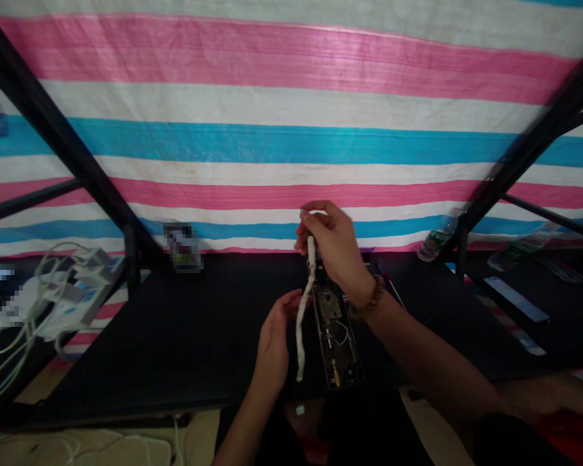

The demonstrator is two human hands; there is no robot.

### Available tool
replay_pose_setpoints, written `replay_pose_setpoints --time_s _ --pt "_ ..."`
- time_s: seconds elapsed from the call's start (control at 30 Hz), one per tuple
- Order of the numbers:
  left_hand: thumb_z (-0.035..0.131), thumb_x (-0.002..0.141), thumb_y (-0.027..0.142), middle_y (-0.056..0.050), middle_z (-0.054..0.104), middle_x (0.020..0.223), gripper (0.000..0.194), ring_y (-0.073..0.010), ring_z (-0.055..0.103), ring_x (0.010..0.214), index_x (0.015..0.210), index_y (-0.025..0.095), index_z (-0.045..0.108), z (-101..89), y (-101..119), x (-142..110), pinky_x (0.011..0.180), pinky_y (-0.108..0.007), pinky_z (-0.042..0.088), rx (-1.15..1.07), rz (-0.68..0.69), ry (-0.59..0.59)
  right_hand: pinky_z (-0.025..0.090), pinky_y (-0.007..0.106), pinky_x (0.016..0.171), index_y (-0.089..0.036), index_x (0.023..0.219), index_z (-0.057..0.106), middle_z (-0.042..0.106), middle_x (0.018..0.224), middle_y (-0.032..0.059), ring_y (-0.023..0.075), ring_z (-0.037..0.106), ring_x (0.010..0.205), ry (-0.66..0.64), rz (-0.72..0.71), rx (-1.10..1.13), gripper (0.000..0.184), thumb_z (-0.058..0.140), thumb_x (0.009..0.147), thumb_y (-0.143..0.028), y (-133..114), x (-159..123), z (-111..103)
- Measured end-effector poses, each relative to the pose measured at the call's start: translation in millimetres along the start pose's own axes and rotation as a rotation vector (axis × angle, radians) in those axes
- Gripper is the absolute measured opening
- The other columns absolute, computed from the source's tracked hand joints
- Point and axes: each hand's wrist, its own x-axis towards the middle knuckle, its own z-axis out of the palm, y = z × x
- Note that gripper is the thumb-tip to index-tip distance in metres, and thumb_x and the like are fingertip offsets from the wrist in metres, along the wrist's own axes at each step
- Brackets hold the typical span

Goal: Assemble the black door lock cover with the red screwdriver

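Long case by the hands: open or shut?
Open: inside the case, a thin white wire and a brass-coloured piece lie exposed.

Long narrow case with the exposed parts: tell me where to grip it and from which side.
Grip the long narrow case by both long rims at its near end, coming from the wearer's side. It looks slim enough to span, its parts sit exposed between the rims, and the right hand reaches over the far end, while the left hand and white strip are on its left.
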Motion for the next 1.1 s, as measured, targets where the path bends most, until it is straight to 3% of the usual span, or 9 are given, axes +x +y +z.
replay_pose_setpoints --time_s 0.13,0.2,0.37,0.47,0.67,0.77,0.87,1.0,1.1 --pt "0.062 0.088 0.056 0.004 0.059 0.055 0.057 -0.0136 0.057 0.048 0.128 0.017 0.059 1.5 7 -8 0.055 -0.027 0.049 -0.166 -0.207 0.085 0.055 0.026 0.059 -0.023 0.104 0.057 0.067 0.072 -0.0032 0.0136 0.068 0.061 -0.181 0.189 -0.071 0.03 0.067 0.088 -0.047 60 1 -2" --pt "0.07 0.082 0.05 0.013 0.043 0.046 0.06 -0.0076 0.04 0.036 0.132 0.02 0.055 -14.3 4 -6 0.045 -0.021 0.041 -0.128 -0.233 0.209 0.056 0.029 0.068 -0.022 0.104 0.059 0.07 0.076 -0.0007 0.0153 0.071 0.07 -0.115 0.162 -0.234 0.021 0.061 0.092 -0.039 82 1 -21" --pt "0.067 0.078 0.054 0.007 0.055 0.056 0.058 -0.0093 0.047 0.043 0.124 0.019 0.061 -70.5 -8 10 0.04 -0.018 0.036 0.239 -0.164 0.357 0.053 0.033 0.078 -0.02 0.091 0.065 0.072 0.083 0.0025 0.0185 0.068 0.08 0.197 0.069 -0.635 0.011 0.054 0.093 -0.022 116 -5 -84" --pt "0.06 0.08 0.058 0.003 0.064 0.063 0.061 -0.0137 0.055 0.047 0.125 0.018 0.061 -90.2 -22 19 0.046 -0.024 0.045 0.495 -0.154 0.326 0.05 0.034 0.086 -0.018 0.096 0.068 0.072 0.095 0.006 0.0197 0.066 0.09 0.098 -0.015 -0.823 0.014 0.057 0.09 -0.014 129 -17 -97" --pt "0.054 0.084 0.052 -0.009 0.077 0.092 0.062 -0.0276 0.074 0.075 0.137 0.019 0.054 -94.5 -53 26 0.073 -0.04 0.057 0.866 -0.247 0.114 0.039 0.043 0.097 -0.02 0.113 0.069 0.066 0.121 0.0103 0.027 0.054 0.118 -0.125 -0.059 -1.134 0.025 0.062 0.089 -0.017 138 -18 -78" --pt "0.054 0.086 0.045 -0.017 0.071 0.12 0.065 -0.0337 0.07 0.105 0.143 0.015 0.047 -79.2 -56 24 0.092 -0.048 0.054 0.985 -0.132 0.163 0.034 0.043 0.097 -0.018 0.102 0.071 0.067 0.116 0.0099 0.0262 0.053 0.117 -0.16 -0.037 -1.216 0.016 0.059 0.091 -0.018 140 -9 -73" --pt "0.054 0.088 0.042 -0.024 0.054 0.143 0.069 -0.0374 0.052 0.133 0.146 0.007 0.041 -40.9 -57 11 0.11 -0.054 0.041 0.978 0.019 0.305 0.029 0.042 0.098 -0.018 0.093 0.07 0.068 0.109 0.008 0.0245 0.053 0.114 -0.167 -0.036 -1.247 0.013 0.057 0.093 -0.018 143 -5 -71" --pt "0.051 0.094 0.04 -0.022 0.045 0.153 0.066 -0.0321 0.043 0.142 0.151 0.01 0.035 24.9 -72 -21 0.116 -0.05 0.037 0.75 0.064 0.107 0.026 0.042 0.097 -0.02 0.095 0.07 0.068 0.108 0.0068 0.024 0.052 0.114 -0.121 -0.024 -1.259 0.015 0.055 0.093 -0.018 144 -8 -68" --pt "0.046 0.098 0.035 -0.019 0.041 0.157 0.057 -0.0293 0.037 0.147 0.15 0.014 0.038 53.7 -91 -37 0.12 -0.048 0.032 0.607 0.057 0.002 0.026 0.042 0.095 -0.021 0.096 0.071 0.068 0.108 0.0073 0.0249 0.051 0.114 -0.099 0.001 -1.263 0.017 0.054 0.094 -0.018 144 -12 -65"
